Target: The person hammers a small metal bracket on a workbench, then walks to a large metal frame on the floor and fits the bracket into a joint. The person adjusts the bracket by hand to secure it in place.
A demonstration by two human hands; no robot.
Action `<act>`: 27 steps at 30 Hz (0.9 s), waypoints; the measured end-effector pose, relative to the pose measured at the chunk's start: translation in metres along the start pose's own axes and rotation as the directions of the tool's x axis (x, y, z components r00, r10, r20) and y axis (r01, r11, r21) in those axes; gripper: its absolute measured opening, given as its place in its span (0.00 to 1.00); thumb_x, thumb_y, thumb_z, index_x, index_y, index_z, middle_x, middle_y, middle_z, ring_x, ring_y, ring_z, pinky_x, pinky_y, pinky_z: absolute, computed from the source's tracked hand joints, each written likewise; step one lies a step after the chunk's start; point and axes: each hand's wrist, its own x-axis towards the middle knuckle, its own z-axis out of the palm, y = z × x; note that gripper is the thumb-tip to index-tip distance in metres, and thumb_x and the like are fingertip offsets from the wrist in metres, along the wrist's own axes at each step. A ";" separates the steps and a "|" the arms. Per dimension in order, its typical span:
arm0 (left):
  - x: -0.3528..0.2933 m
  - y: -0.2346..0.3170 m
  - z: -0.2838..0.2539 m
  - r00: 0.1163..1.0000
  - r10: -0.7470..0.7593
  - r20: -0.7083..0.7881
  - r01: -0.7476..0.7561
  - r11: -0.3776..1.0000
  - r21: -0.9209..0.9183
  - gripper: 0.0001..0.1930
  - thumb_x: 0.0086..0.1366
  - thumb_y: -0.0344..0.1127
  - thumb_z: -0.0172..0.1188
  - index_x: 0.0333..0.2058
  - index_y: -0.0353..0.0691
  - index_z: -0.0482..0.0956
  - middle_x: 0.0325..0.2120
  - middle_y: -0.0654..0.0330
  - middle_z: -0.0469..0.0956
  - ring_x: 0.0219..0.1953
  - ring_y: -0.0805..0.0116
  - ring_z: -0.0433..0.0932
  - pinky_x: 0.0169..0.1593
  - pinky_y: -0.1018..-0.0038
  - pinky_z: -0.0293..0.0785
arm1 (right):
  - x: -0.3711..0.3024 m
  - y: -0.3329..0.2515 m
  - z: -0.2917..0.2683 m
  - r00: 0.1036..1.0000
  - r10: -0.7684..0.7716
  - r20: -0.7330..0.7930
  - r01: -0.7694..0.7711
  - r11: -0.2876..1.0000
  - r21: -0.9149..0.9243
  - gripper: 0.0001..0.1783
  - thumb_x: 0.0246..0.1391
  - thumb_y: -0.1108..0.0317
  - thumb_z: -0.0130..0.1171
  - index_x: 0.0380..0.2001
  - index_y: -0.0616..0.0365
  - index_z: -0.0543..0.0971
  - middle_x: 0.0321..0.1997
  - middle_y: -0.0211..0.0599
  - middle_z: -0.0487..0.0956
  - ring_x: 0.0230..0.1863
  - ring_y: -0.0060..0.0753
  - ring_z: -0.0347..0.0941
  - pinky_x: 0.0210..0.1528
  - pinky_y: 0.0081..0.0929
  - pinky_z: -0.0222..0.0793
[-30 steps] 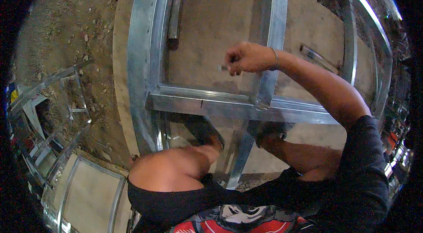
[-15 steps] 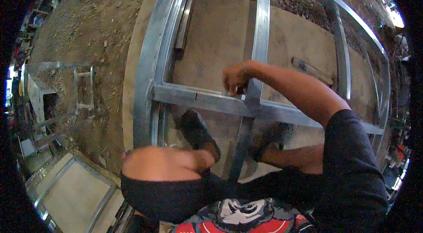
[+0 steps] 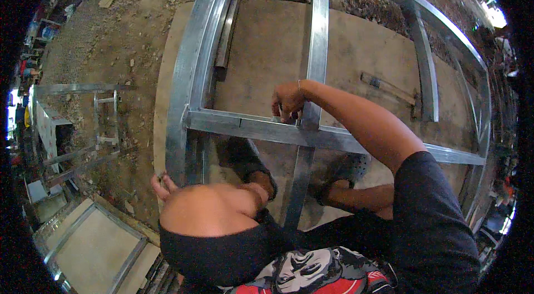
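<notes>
My right hand (image 3: 287, 102) is at the metal crossbar (image 3: 250, 125), just left of where it meets a long upright bar (image 3: 319, 32). Its fingers point down, bunched against the bar's top face. Small bright bits show beneath the fingertips, too small to name. A short dark mark crosses the bar's face to the left of this hand. My left hand (image 3: 162, 186) is beside my bent left knee (image 3: 214, 210), near the frame's left rail (image 3: 186, 77). Its fingertips come together in a pinch; what they hold, if anything, I cannot make out. The knee hides the rest of it.
A hammer (image 3: 389, 89) lies on the brown board (image 3: 267, 43) beneath the frame. A loose metal bar (image 3: 227, 38) lies along the left rail. My feet are among the bars. Smaller metal frames (image 3: 105, 119) and a framed panel (image 3: 97, 244) lie to the left on dirt.
The view has shifted slightly, moving the frame a little left. My left fingers have come into sight beside the knee. My right hand stays at the crossbar, its fingers pointing more downward.
</notes>
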 end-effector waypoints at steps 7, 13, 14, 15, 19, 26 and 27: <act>-0.006 0.154 0.154 0.659 0.291 0.694 -0.195 0.957 -0.216 0.10 0.67 0.30 0.54 0.45 0.34 0.77 0.37 0.55 0.78 0.42 0.62 0.77 0.51 0.66 0.72 | -0.004 0.023 -0.008 0.963 -0.254 -0.090 0.265 0.953 0.144 0.14 0.45 0.71 0.71 0.39 0.55 0.87 0.33 0.31 0.86 0.33 0.27 0.79 0.32 0.29 0.73; -0.018 0.160 0.227 0.424 0.546 0.723 -0.653 0.737 -0.174 0.11 0.63 0.31 0.56 0.43 0.36 0.77 0.38 0.49 0.80 0.41 0.44 0.78 0.50 0.54 0.71 | -0.018 0.012 -0.008 0.944 -0.328 -0.025 0.326 0.921 0.215 0.10 0.47 0.69 0.66 0.34 0.55 0.88 0.31 0.29 0.86 0.31 0.26 0.78 0.34 0.32 0.74; -0.019 0.160 0.231 0.402 0.549 0.733 -0.681 0.714 -0.162 0.11 0.62 0.31 0.57 0.43 0.37 0.77 0.37 0.49 0.80 0.41 0.44 0.78 0.50 0.54 0.71 | -0.017 0.011 -0.008 0.945 -0.327 -0.006 0.324 0.934 0.148 0.09 0.47 0.68 0.66 0.34 0.55 0.88 0.31 0.30 0.86 0.31 0.27 0.78 0.34 0.33 0.74; -0.020 0.160 0.233 0.380 0.550 0.743 -0.708 0.690 -0.149 0.11 0.62 0.31 0.58 0.44 0.38 0.77 0.37 0.50 0.81 0.41 0.44 0.78 0.51 0.54 0.71 | -0.017 0.009 -0.008 0.945 -0.325 0.014 0.323 0.943 0.080 0.09 0.47 0.68 0.66 0.33 0.55 0.88 0.31 0.31 0.86 0.30 0.28 0.78 0.34 0.33 0.74; -0.022 0.165 0.240 0.305 0.449 0.840 -0.732 0.675 -0.095 0.12 0.62 0.34 0.58 0.44 0.40 0.78 0.38 0.49 0.82 0.43 0.46 0.80 0.51 0.53 0.71 | -0.010 0.016 -0.008 0.976 -0.210 0.059 0.214 0.972 -0.095 0.08 0.47 0.66 0.67 0.29 0.56 0.88 0.30 0.34 0.87 0.29 0.31 0.80 0.32 0.33 0.74; -0.011 0.165 0.254 0.061 0.071 0.996 -0.575 0.818 -0.023 0.15 0.60 0.39 0.65 0.45 0.42 0.79 0.40 0.49 0.84 0.44 0.48 0.83 0.51 0.57 0.75 | -0.002 0.006 -0.009 0.993 -0.020 0.116 0.019 1.000 0.009 0.19 0.40 0.70 0.72 0.40 0.61 0.85 0.37 0.40 0.86 0.36 0.33 0.82 0.35 0.34 0.78; -0.010 0.164 0.259 0.026 0.050 0.998 -0.512 0.859 -0.030 0.16 0.60 0.39 0.67 0.45 0.42 0.79 0.40 0.50 0.84 0.44 0.49 0.83 0.51 0.58 0.76 | 0.000 0.007 -0.009 0.994 -0.005 0.111 0.004 1.000 0.014 0.21 0.39 0.70 0.73 0.40 0.61 0.84 0.37 0.40 0.86 0.36 0.34 0.82 0.35 0.34 0.78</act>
